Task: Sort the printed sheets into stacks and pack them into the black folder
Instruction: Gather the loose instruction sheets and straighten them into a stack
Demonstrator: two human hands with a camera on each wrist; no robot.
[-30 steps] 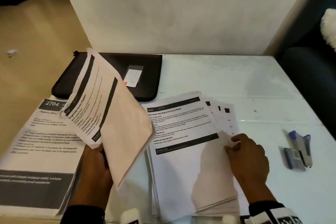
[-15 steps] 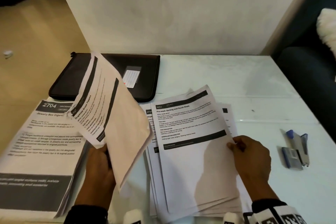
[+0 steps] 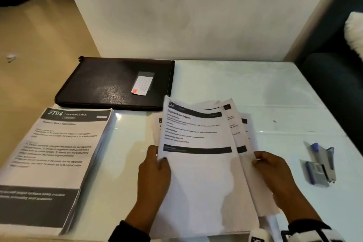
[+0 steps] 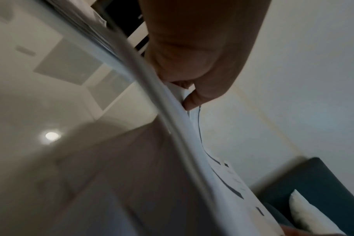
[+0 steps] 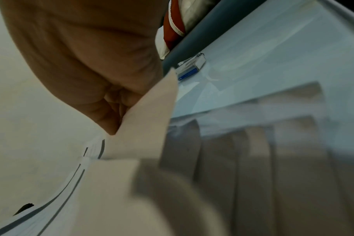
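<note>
Beside sheets (image 3: 198, 163), stapler (image 3: 322, 165), folder (image 3: 110, 82)

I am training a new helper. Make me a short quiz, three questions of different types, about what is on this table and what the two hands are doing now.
1. True or false: the black folder is closed and lies flat on the table.
2. Multiple choice: what does the left hand hold? A) the stapler B) a bundle of sheets headed "Organize Green Peppers" C) the folder.
3. Fill the gap: the thick stack on the left shows the number ____ at its top.

Key:
1. True.
2. B; the right hand pinches other sheets beside it.
3. 2704.
</note>
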